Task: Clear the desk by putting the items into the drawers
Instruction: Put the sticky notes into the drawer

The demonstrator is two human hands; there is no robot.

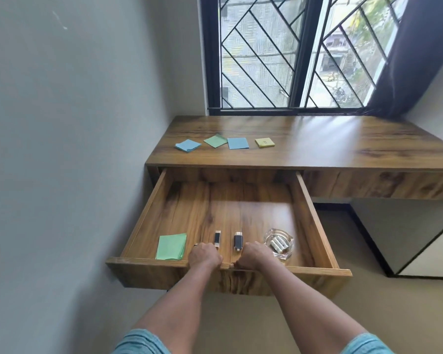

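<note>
Drawer [315, 221] stands pulled out in the lower middle of the frame, its front lip partly hidden by the left hand [205, 256] and right hand [253, 258], both curled over it, fingertips mostly unseen. Shallow, wood-grained, widest left to right. Inside, left flash drive [217, 237] and right flash drive [237, 241] point lengthwise toward the desk [343, 149].

Short light-blue textured sleeves [141, 342] end above two bare forearms [182, 302]
</note>
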